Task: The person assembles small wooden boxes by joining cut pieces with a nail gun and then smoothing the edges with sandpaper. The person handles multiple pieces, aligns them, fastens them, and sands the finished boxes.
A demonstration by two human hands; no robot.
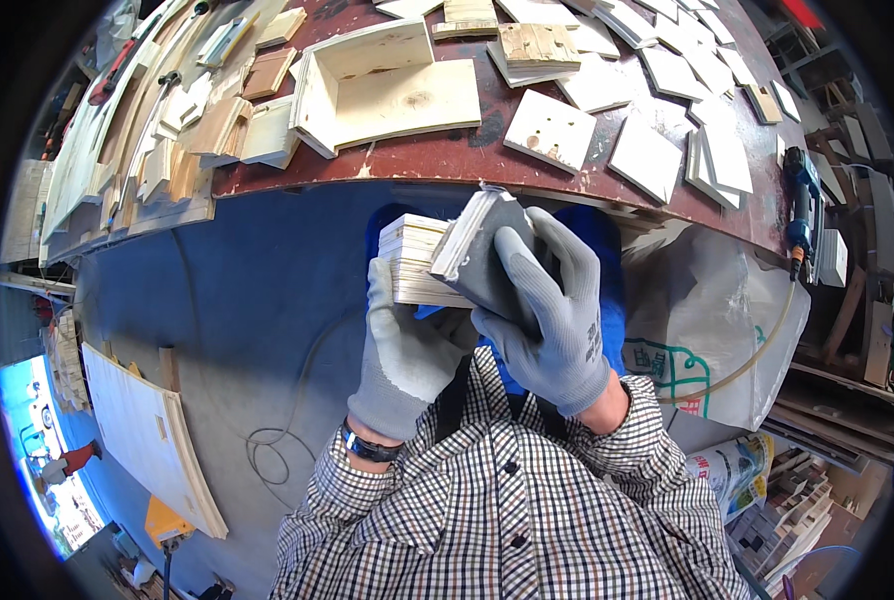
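A stack of small plywood pieces [415, 262], layered edges showing, sits upright in the grip of my gloved left hand [402, 365]. My gloved right hand [557, 315] is closed around a sanding block [490, 255], a wooden block with a dark grey abrasive face. The block is tilted against the right side of the stack, and its pale layered edge faces the stack. Both hands are held over my lap, just in front of the table edge. The fingertips of my left hand are partly hidden behind the stack.
Across the red worktable [367, 172] lie an open plywood box [407, 95], many white square boards [647, 158] and wood offcuts [267, 75]. A corded or hosed power tool [800, 200] rests at the right edge. Below are a plastic bag [712, 300], a coiled cable [267, 440] and a large panel [152, 430].
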